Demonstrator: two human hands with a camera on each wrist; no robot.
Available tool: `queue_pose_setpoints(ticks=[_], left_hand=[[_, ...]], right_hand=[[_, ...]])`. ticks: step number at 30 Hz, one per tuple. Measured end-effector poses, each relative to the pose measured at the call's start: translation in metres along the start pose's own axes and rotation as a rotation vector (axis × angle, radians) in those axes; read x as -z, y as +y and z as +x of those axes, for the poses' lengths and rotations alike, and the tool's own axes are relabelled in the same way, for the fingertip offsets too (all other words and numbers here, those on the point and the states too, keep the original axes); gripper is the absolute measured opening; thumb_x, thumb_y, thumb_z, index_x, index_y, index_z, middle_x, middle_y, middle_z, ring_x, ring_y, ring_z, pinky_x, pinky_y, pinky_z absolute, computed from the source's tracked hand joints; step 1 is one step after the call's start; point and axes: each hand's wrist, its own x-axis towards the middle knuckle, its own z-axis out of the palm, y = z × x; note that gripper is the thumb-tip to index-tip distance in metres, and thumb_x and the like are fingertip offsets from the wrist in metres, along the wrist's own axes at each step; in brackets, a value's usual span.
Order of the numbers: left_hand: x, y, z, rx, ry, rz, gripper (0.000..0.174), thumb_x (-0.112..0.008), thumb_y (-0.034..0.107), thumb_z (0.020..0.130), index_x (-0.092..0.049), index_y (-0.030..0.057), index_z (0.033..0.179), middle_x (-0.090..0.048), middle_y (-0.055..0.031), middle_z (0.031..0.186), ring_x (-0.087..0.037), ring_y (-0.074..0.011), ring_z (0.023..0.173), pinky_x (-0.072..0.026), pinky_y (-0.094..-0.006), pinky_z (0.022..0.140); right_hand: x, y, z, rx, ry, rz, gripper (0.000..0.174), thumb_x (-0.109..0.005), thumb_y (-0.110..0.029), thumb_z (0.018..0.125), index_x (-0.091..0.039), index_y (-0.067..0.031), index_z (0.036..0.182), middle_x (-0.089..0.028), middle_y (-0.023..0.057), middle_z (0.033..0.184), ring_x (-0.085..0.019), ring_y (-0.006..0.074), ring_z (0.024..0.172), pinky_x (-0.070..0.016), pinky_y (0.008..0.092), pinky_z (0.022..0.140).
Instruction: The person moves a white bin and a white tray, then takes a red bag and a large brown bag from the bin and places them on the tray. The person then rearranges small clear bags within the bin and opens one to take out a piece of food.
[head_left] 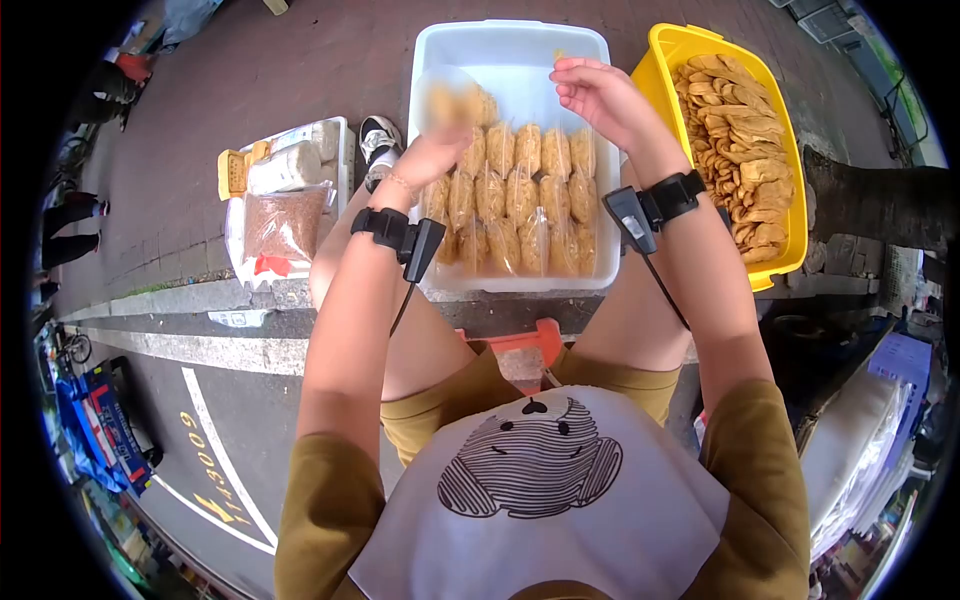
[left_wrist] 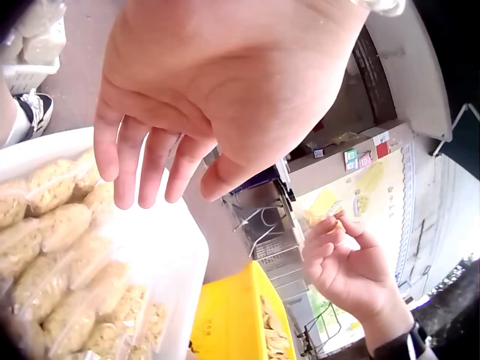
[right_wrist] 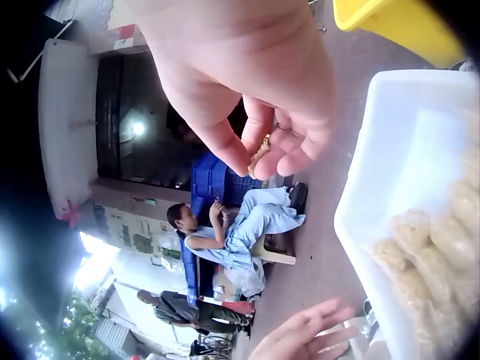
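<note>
Across the lap hangs a white top (head_left: 535, 470) with a striped dog print, its cloth matte and softly creased. Beyond it, a small golden piece (right_wrist: 259, 156) sits in the right hand (head_left: 605, 95), pinched between thumb and fingertips above the far right part of the white tub (head_left: 530, 90). It has an irregular, rough edge; it looks very light and probably brittle, so a gentle hold on its edges would suit it. The left hand (head_left: 440, 150) is over the tub's left side, fingers extended and slightly parted, and the left wrist view shows nothing in its grasp.

Smooth, stiff plastic walls surround rows of bagged golden pieces (head_left: 521, 200). They are rounded and crumbly in texture, inside thin, shiny film. Each bag seems light, slippery outside and easily crushed; the loose film, or a broad hold round the middle, would be the safer grip.

Farther to the right, a yellow tub (head_left: 665, 75) holds flat, wrinkled brown pieces (head_left: 740, 150), which look dry and leathery. Off to the left, a white basket (head_left: 348, 160) carries white wrapped packs (head_left: 285, 168) and a clear bag of reddish-brown granules (head_left: 285, 225). In the right wrist view, a person in pale clothes (right_wrist: 259, 225) sits beyond the paving, near blue crates (right_wrist: 210, 180).
</note>
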Motion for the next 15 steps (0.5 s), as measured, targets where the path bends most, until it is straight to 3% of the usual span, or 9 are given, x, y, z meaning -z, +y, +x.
queue_pose_setpoints(ticks=[3, 5, 7, 8, 10, 11, 13, 15], left_hand=[[-0.035, 0.053, -0.062, 0.010, -0.081, -0.170, 0.037, -0.045, 0.025, 0.090, -0.048, 0.0036, 0.120, -0.059, -0.0059, 0.108, -0.056, -0.0155, 0.098, -0.0407, -0.0254, 0.082], [-0.060, 0.065, -0.095, 0.013, -0.074, -0.227, 0.039, -0.043, 0.028, 0.092, -0.045, 0.0047, 0.124, -0.058, -0.0059, 0.111, -0.055, -0.0143, 0.099, -0.0400, -0.0249, 0.083], [-0.083, 0.073, -0.134, -0.035, -0.030, -0.589, 0.037, -0.041, 0.028, 0.094, -0.046, 0.0065, 0.123, -0.057, -0.0063, 0.112, -0.055, -0.0141, 0.099, -0.0411, -0.0246, 0.081], [-0.088, 0.072, -0.149, -0.040, -0.029, -0.582, 0.037, -0.041, 0.028, 0.094, -0.046, 0.0065, 0.123, -0.057, -0.0063, 0.112, -0.055, -0.0141, 0.099, -0.0411, -0.0246, 0.081], [-0.094, 0.065, -0.174, -0.033, -0.251, -0.889, 0.033, -0.045, 0.024, 0.094, -0.047, 0.0071, 0.122, -0.058, -0.0057, 0.110, -0.055, -0.0133, 0.099, -0.0418, -0.0239, 0.079], [-0.098, 0.059, -0.180, -0.028, -0.246, -0.886, 0.033, -0.045, 0.024, 0.094, -0.047, 0.0071, 0.122, -0.058, -0.0057, 0.110, -0.055, -0.0133, 0.099, -0.0418, -0.0239, 0.079], [-0.110, 0.040, -0.186, -0.056, -0.060, -0.643, 0.029, -0.052, 0.018, 0.091, -0.050, 0.0066, 0.117, -0.058, -0.0040, 0.104, -0.056, -0.0123, 0.095, -0.0430, -0.0245, 0.078], [-0.122, 0.021, -0.184, -0.064, -0.029, -0.646, 0.023, -0.057, 0.013, 0.088, -0.053, 0.0066, 0.109, -0.059, -0.0016, 0.096, -0.056, -0.0105, 0.088, -0.0436, -0.0249, 0.077]], right_hand=[[-0.022, 0.011, -0.066, -0.042, -0.186, 0.200, 0.007, -0.051, -0.003, 0.082, -0.055, -0.0046, 0.088, -0.059, 0.0055, 0.084, -0.052, 0.0097, 0.068, -0.0449, 0.0241, 0.070], [-0.033, 0.032, -0.101, -0.016, -0.184, 0.234, 0.007, -0.048, -0.006, 0.083, -0.055, -0.0044, 0.084, -0.059, 0.0063, 0.083, -0.050, 0.0104, 0.067, -0.0428, 0.0230, 0.064], [-0.040, 0.052, -0.133, -0.070, -0.221, 0.316, 0.006, -0.049, -0.003, 0.081, -0.050, -0.0058, 0.086, -0.059, 0.0063, 0.082, -0.050, 0.0101, 0.067, -0.0409, 0.0226, 0.062], [-0.045, 0.062, -0.146, -0.062, -0.223, 0.317, 0.006, -0.049, -0.003, 0.081, -0.050, -0.0058, 0.086, -0.059, 0.0063, 0.082, -0.050, 0.0101, 0.067, -0.0409, 0.0226, 0.062], [-0.057, 0.084, -0.169, -0.079, -0.039, 0.364, 0.014, -0.052, -0.001, 0.079, -0.045, -0.0074, 0.090, -0.058, 0.0062, 0.081, -0.050, 0.0095, 0.068, -0.0394, 0.0217, 0.061], [-0.062, 0.092, -0.177, -0.081, -0.043, 0.370, 0.014, -0.052, -0.001, 0.079, -0.045, -0.0074, 0.090, -0.058, 0.0062, 0.081, -0.050, 0.0095, 0.068, -0.0394, 0.0217, 0.061], [-0.070, 0.107, -0.190, -0.109, 0.012, 0.311, 0.021, -0.054, 0.000, 0.078, -0.042, -0.0086, 0.093, -0.059, 0.0061, 0.081, -0.050, 0.0094, 0.069, -0.0384, 0.0212, 0.059], [-0.072, 0.127, -0.197, -0.126, 0.015, 0.267, 0.018, -0.055, -0.002, 0.078, -0.044, -0.0080, 0.091, -0.060, 0.0066, 0.080, -0.050, 0.0092, 0.068, -0.0384, 0.0206, 0.059]])
